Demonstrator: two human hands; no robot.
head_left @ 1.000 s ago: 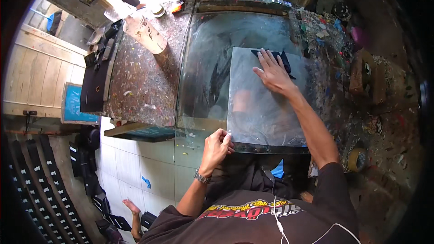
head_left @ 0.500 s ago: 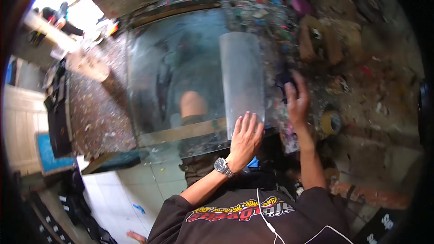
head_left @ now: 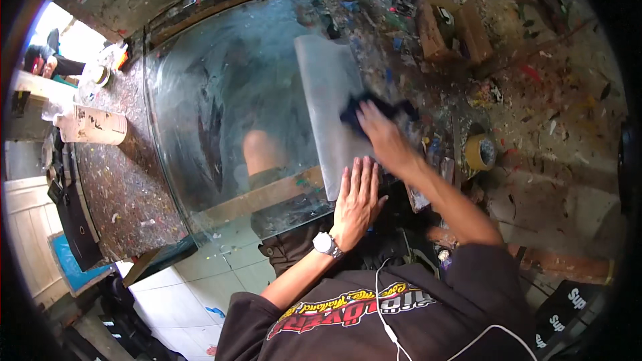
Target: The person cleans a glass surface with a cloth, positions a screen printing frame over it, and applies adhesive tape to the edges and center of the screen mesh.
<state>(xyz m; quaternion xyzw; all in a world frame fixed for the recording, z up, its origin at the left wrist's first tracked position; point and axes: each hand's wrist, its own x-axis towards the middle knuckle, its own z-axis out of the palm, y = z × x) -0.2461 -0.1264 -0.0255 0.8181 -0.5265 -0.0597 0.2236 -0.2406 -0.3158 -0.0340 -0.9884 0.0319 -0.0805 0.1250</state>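
Note:
A milky translucent sheet (head_left: pixel 324 87), folded into a narrow strip, lies on the right part of a scuffed glass plate (head_left: pixel 200 93). My left hand (head_left: pixel 356 197) rests open on the sheet's near end, fingers stretched out. Over the sheet's right edge, my right hand (head_left: pixel 386 139) has a bunched dark cloth (head_left: pixel 394 110) under its slightly bent fingers, pressing it down. The right fingers are a little blurred and partly sunk in the cloth.
A cream plastic container (head_left: pixel 100 125) stands left of the glass. Right lie a tape roll (head_left: pixel 479 152) and an open cardboard box (head_left: pixel 438 37) on the grimy, littered surface (head_left: pixel 548 127). A person (head_left: pixel 53 60) is at the far upper left.
The sheet has gone from spread flat to a narrow strip. My left hand moved from its corner onto it. My right hand carried the cloth rightward off it, then back leftward. The view turned.

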